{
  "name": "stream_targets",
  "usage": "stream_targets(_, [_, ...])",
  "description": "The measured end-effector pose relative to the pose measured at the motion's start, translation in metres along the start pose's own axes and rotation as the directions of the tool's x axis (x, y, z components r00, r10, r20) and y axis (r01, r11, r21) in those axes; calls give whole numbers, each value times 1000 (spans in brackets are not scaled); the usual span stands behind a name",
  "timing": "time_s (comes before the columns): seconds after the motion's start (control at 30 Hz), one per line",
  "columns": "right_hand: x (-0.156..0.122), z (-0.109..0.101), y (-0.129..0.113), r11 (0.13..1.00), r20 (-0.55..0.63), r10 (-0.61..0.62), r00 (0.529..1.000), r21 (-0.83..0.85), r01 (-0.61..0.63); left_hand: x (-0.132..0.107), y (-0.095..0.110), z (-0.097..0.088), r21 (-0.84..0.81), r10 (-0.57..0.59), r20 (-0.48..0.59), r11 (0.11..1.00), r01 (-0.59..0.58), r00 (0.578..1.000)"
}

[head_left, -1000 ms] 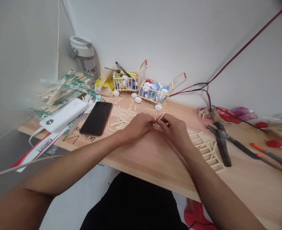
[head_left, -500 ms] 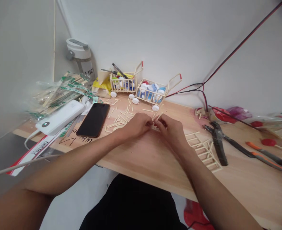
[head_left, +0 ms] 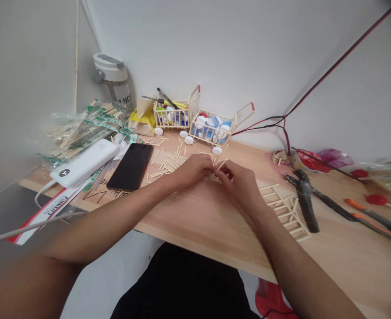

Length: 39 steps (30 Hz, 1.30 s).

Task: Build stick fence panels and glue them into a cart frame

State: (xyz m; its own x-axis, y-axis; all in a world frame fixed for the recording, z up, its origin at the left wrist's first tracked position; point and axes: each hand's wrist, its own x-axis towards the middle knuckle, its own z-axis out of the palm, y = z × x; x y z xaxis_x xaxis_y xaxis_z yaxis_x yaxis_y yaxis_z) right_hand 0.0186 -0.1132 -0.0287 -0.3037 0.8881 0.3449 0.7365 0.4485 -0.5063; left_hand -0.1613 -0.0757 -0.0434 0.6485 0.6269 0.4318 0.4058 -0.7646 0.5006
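Observation:
My left hand (head_left: 191,172) and my right hand (head_left: 238,180) meet above the wooden tabletop (head_left: 195,217), fingertips together on a small bundle of thin wooden sticks (head_left: 218,170). One stick pokes up and to the right from my right fingers. A scatter of loose matchstick-sized sticks (head_left: 166,165) lies just left of my left hand. To the right of my right hand rests a flat stick lattice panel (head_left: 283,210). The joint between the sticks is hidden by my fingers.
Two small stick-built carts (head_left: 209,128) filled with bottle caps stand against the wall, with white cap wheels. A black phone (head_left: 130,167), a white power bank (head_left: 82,163), and bagged wooden sticks (head_left: 85,130) lie left. Black pliers (head_left: 304,199) and orange-handled tools (head_left: 375,220) lie right.
The view has shifted slightly. My hands stay together over the same spot, with my right fingers turning a little around the sticks.

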Motion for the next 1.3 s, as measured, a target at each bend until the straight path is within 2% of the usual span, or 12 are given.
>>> stream_targets(0.2, [0,-7,-4,998,52,-50,997,-30,51,0,-5,8,-25,55,1,998,-55,998])
stream_targets(0.4, [-1,-11,-5,997,134,-67,989,-28,72,0,-3,5,-113,136,28,985,-132,990])
stream_targets(1.07, [-4,-7,-11,998,126,-34,991,-47,40,0,-4,7,-83,147,-6,986,-147,989])
stream_targets(1.3, [-3,-6,-10,998,126,-42,991,-43,48,1,-6,8,-85,190,-19,978,-191,982])
